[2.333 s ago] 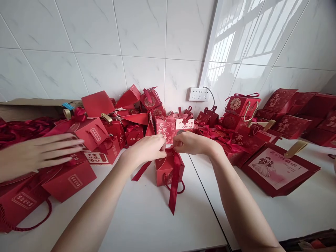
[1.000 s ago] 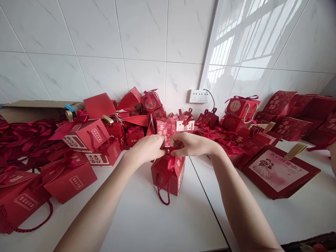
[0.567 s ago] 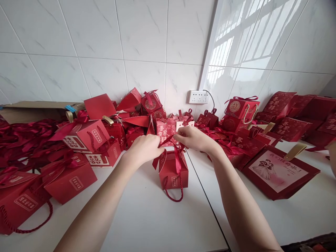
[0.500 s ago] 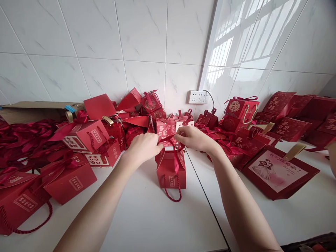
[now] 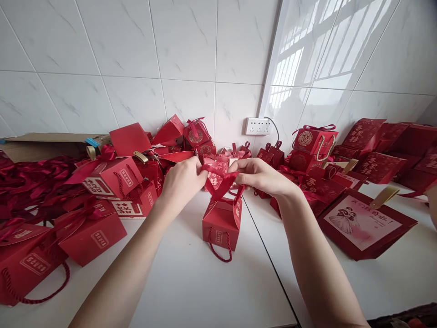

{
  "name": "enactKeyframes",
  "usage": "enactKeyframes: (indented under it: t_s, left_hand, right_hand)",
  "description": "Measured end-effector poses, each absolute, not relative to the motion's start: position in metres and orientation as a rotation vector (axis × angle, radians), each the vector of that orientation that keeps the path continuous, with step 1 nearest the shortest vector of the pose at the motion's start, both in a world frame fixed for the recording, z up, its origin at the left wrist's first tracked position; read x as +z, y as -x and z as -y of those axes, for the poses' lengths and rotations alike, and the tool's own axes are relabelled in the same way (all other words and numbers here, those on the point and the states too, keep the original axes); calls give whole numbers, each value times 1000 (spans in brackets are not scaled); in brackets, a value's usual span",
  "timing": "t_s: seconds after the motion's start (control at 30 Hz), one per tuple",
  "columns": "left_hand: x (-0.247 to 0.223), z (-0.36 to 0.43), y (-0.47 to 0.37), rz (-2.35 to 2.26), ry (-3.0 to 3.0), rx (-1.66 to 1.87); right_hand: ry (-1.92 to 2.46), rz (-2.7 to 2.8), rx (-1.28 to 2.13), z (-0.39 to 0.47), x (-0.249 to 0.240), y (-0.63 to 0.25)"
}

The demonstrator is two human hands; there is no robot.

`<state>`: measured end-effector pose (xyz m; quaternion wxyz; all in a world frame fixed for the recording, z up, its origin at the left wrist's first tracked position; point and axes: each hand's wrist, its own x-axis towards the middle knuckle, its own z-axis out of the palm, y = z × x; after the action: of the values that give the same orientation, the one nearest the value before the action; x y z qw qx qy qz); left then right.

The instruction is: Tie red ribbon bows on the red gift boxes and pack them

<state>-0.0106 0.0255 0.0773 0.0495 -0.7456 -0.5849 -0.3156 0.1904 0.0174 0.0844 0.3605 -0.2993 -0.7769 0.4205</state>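
Note:
A small red gift box (image 5: 221,223) with a twisted rope handle (image 5: 221,257) stands upright on the white table (image 5: 191,282), in the middle of the view. Above its folded top, a red ribbon (image 5: 223,186) crosses over itself. My left hand (image 5: 187,178) is closed on the ribbon's left end, its fingertips partly hidden behind the knuckles. On the other side, my right hand (image 5: 254,174) pinches the ribbon's right part between thumb and fingers. Both hands are just above the box, one on each side.
Several red boxes (image 5: 90,232) and a heap of red ribbon (image 5: 41,187) crowd the left side. On the right stands a dark red bag (image 5: 365,223) with a couple printed on its label. A power strip (image 5: 258,126) is on the tiled wall. Part of another person's hand (image 5: 433,200) shows at the right edge.
The ribbon now shows as a wider cross above the box. My left hand has moved slightly left, and my right hand has turned with its fingers more stretched. The box has shifted and tilted a little.

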Motion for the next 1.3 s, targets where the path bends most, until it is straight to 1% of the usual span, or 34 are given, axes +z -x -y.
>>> enactKeyframes:
  t_s: [0.13, 0.27, 0.37, 0.5, 0.6, 0.87, 1.03, 1.13, 1.3]
  left_hand:
    - [81, -25, 12, 1764, 2211, -1032]
    - [85, -28, 18, 1816, 2154, -984]
    - [86, -28, 25, 1915, 2188, -835]
    - [87, -24, 30, 2028, 2303, -554]
    - [84, -23, 28, 2040, 2381, -469]
    - [74, -26, 24, 1991, 2604, -277]
    - [69, -28, 26, 1969, 2689, -200]
    - [70, -28, 25, 1916, 2710, -279]
    - [77, -27, 22, 1858, 2732, -688]
  right_hand:
    - [756, 1778, 1098, -21, 83, -192]
    - [687, 1560, 1037, -21, 87, -192]
    - [669, 1423, 887, -21, 91, -193]
    - [826, 1302, 505, -20, 94, -197]
    - [877, 1203, 273, -19, 95, -200]
    - [711, 1009, 69, -10, 102, -205]
    - [482, 858, -77, -4, 110, -208]
    - [479, 853, -112, -3, 113, -211]
    - [479, 875, -149, -2, 113, -209]
